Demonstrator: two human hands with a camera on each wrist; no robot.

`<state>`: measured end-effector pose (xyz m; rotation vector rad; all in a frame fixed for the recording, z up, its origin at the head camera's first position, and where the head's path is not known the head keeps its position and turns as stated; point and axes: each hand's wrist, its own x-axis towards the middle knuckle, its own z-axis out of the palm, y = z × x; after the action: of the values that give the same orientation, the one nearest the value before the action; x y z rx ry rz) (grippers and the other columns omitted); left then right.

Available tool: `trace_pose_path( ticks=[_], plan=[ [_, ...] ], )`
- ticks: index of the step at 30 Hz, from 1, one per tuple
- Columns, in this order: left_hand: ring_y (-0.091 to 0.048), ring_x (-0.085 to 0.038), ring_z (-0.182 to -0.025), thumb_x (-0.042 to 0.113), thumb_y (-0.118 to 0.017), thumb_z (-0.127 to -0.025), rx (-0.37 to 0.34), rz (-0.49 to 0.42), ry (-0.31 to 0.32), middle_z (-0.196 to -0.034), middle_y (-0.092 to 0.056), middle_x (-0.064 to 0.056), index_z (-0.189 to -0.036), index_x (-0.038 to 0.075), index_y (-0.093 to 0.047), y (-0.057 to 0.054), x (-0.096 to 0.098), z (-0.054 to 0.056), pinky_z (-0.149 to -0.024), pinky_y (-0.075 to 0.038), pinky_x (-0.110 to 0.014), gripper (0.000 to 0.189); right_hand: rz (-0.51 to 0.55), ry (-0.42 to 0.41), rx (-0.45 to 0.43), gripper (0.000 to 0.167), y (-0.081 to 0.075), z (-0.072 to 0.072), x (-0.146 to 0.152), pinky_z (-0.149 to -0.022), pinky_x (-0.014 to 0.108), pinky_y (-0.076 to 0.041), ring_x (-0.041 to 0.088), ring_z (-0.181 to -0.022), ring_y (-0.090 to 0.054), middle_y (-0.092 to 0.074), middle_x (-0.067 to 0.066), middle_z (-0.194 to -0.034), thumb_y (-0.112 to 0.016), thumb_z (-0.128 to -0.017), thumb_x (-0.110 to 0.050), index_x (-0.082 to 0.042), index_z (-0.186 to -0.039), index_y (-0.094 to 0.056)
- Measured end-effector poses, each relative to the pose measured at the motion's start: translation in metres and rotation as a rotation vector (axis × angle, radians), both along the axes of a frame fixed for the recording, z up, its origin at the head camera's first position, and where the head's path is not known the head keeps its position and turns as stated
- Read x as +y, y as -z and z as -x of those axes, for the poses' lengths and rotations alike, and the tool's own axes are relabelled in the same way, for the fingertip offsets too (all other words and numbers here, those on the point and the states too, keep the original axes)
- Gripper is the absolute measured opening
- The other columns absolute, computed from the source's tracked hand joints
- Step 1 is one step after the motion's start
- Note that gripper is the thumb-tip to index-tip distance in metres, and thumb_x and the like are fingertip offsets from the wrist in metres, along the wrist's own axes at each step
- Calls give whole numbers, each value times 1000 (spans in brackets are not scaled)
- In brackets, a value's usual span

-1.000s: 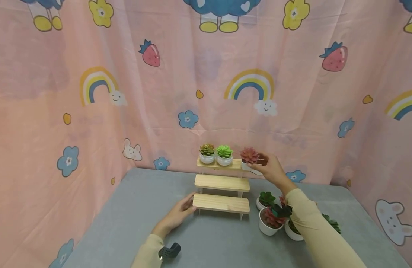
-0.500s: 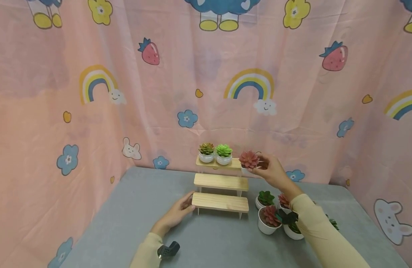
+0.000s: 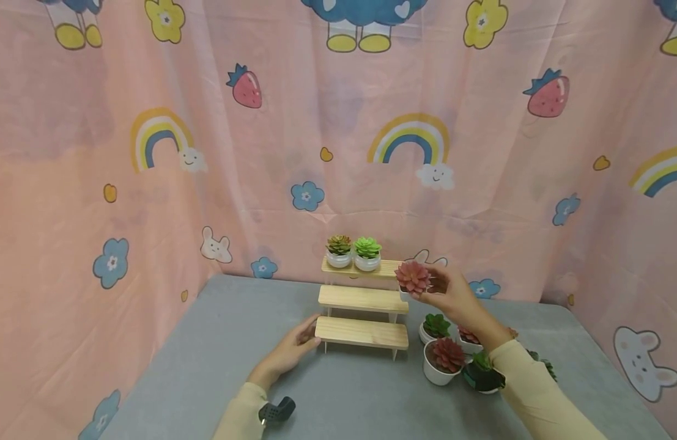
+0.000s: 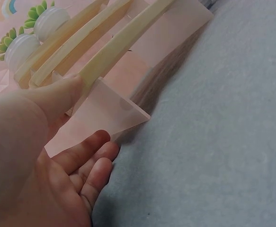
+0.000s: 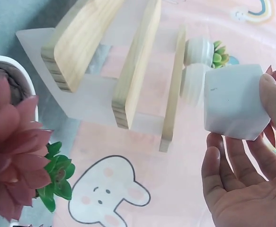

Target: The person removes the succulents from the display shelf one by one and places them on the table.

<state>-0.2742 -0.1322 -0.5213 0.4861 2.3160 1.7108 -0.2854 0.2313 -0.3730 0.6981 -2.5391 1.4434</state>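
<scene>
My right hand (image 3: pixel 454 296) holds a red succulent (image 3: pixel 412 277) in a white angular pot (image 5: pixel 235 101), thumb on one side and fingers on the other. The pot is off the boards, beside the right end of a three-tier wooden display stand (image 3: pixel 362 299). My left hand (image 3: pixel 288 348) holds the left end of the stand's lowest board. Its thumb (image 4: pixel 62 97) lies on the board's end, and other fingers are loosely bent near the translucent side panel (image 4: pixel 107 113). An olive succulent (image 3: pixel 339 245) and a bright green succulent (image 3: pixel 367 247) stand in white pots on the top board.
Several potted succulents stand on the grey table (image 3: pixel 206 366) right of the stand. Among them are a dark green one (image 3: pixel 436 326) and a red one (image 3: pixel 447 355), some partly behind my right forearm. A pink patterned curtain (image 3: pixel 338 91) hangs behind.
My right hand has lifted the red succulent away from the top board's right end and brought it lower and nearer. My left hand stays at the stand.
</scene>
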Motion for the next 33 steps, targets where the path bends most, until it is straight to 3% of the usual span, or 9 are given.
trace_pose_path(
  ticks=[7,15,26,33],
  plan=[
    [-52,-42,-136,31,-56,-105,0,5,-4,-150,-50,-27,-160,8,-27,2,2,2,-113,-38,-62,66,1,-8,75,51,7,-12,4,-83,19,-55,-6,-97,-63,-67,24,-123,-75,-89,-3,4,-137,-57],
    [-54,-41,-134,32,-55,-105,-1,10,-4,-148,-51,-27,-160,7,-27,2,1,0,-112,-39,-61,67,-87,78,40,53,14,-28,9,-88,31,-57,-7,-99,-60,-67,20,-124,-74,-90,-6,3,-139,-55],
    [-53,-40,-135,33,-55,-105,-19,4,-17,-149,-51,-25,-160,11,-28,0,0,0,-112,-39,-62,66,-52,78,35,53,28,-43,16,-81,21,-57,-8,-97,-63,-68,18,-123,-78,-89,-12,-1,-138,-58],
    [-52,-41,-137,33,-55,-105,-27,-1,-24,-151,-50,-25,-160,14,-30,1,1,0,-114,-36,-63,64,9,58,20,51,29,-57,21,-80,21,-57,-3,-96,-66,-68,23,-120,-76,-89,-6,5,-135,-57]
  ],
)
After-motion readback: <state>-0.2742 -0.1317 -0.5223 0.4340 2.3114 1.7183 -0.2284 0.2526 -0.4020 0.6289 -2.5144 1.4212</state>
